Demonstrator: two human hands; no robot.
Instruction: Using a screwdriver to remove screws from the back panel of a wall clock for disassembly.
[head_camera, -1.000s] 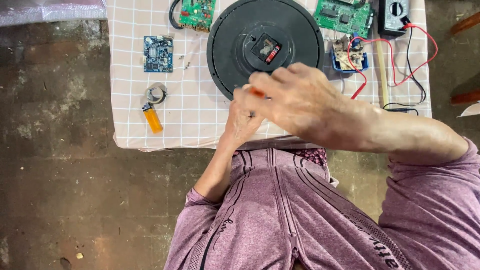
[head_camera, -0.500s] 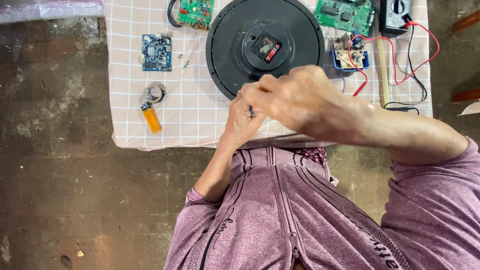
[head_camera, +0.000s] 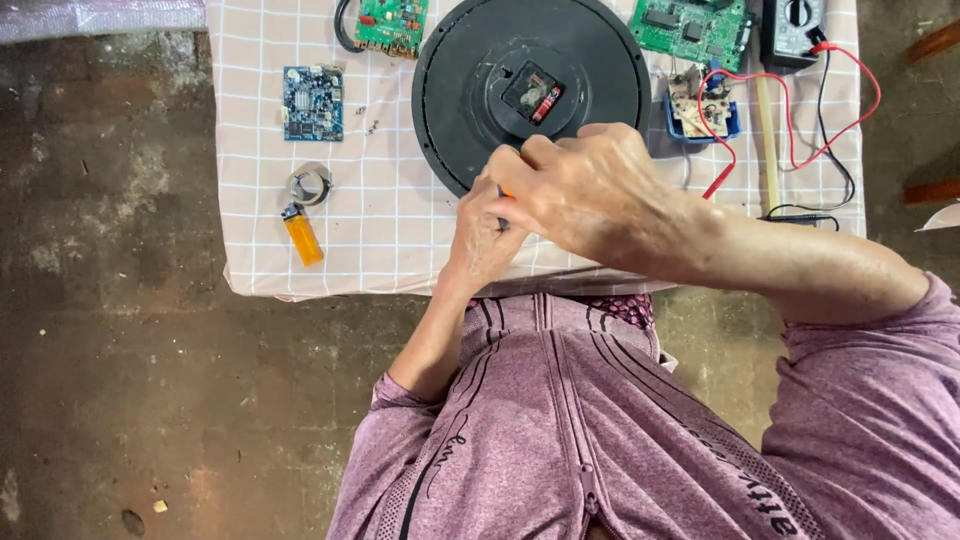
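My right hand (head_camera: 590, 190) reaches across from the right, over the near rim of a round black clock back (head_camera: 470, 70). Its fingers are closed on a small orange-handled tool (head_camera: 505, 192), of which only a sliver shows. My left hand (head_camera: 478, 245) comes up from below and curls around the tool's dark lower end, touching the right hand. Most of the tool is hidden between the two hands. The clock's square movement with a red battery (head_camera: 535, 95) sits at its centre.
On the checked cloth table (head_camera: 390, 230) lie an orange lighter (head_camera: 302, 235), a metal ring (head_camera: 310, 183), a blue circuit board (head_camera: 313, 103), two green boards (head_camera: 392, 20) (head_camera: 692, 25), a multimeter (head_camera: 792, 30) with red and black leads, and a blue part (head_camera: 700, 100). Dark floor lies to the left.
Both hands stayed together at the clock's near rim and shifted only slightly. The orange part shows less now, more covered by the right hand's fingers.
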